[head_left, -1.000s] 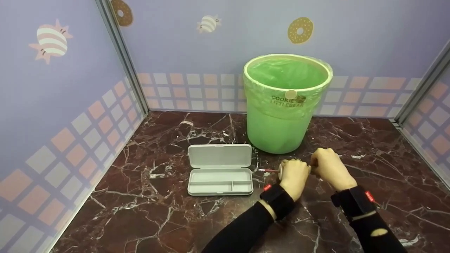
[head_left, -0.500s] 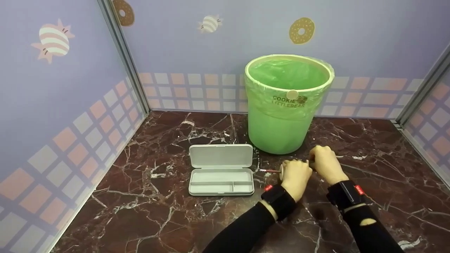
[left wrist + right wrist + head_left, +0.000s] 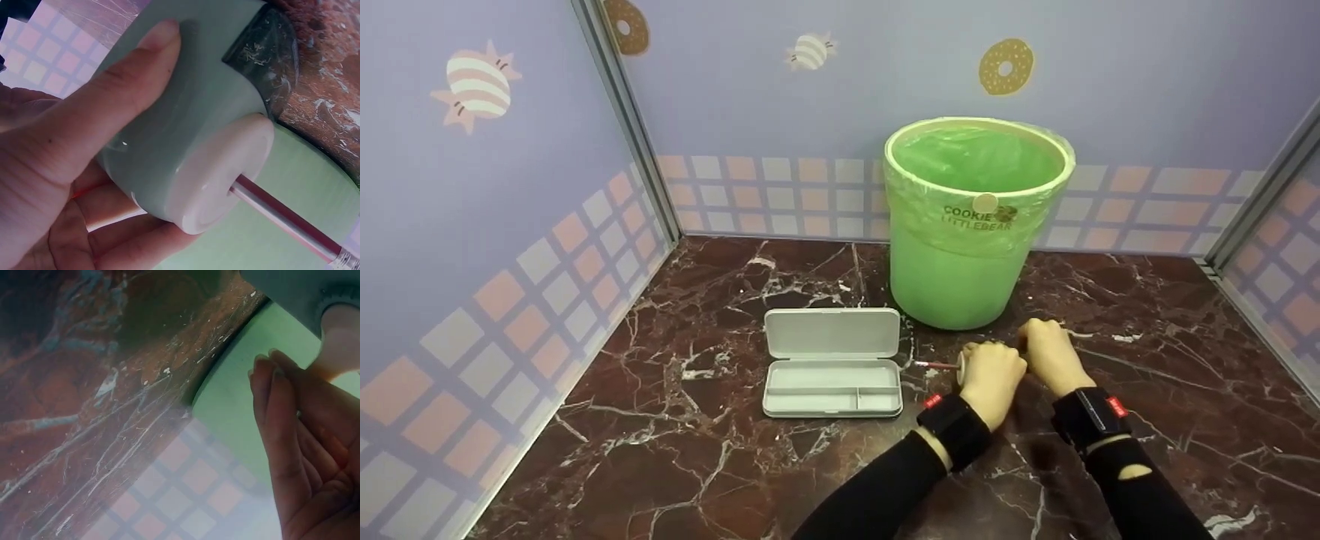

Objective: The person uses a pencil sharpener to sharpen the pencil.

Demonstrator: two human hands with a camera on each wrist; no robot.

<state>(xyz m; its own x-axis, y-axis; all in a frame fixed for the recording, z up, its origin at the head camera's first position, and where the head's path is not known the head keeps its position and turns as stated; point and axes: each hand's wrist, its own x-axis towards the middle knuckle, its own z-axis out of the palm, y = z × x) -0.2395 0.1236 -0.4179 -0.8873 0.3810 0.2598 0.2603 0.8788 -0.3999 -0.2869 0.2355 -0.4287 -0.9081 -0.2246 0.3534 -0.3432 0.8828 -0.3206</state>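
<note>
My left hand [image 3: 994,379] grips a grey-green pencil sharpener [image 3: 197,84], thumb along its top and fingers beneath. A red-and-silver pencil [image 3: 289,222] sticks out of the hole in the pale round face [image 3: 216,177]; in the head view it points left. Shavings show inside the dark see-through drawer [image 3: 270,62]. At the sharpener's other end, my right hand [image 3: 1054,356] has its fingers curled at the pale crank [image 3: 340,334], and its grip is partly hidden. Left of both hands lies an open grey pencil case [image 3: 832,391] with its lid up.
A green trash bin [image 3: 952,277] with a clear liner stands just behind the hands. Patterned panels [image 3: 735,97] wall the back and sides of the dark red marbled table [image 3: 660,465].
My right hand and wrist have shifted left, with a small rise and then a dip. The left hand, sharpener and pencil stay nearly in place.
</note>
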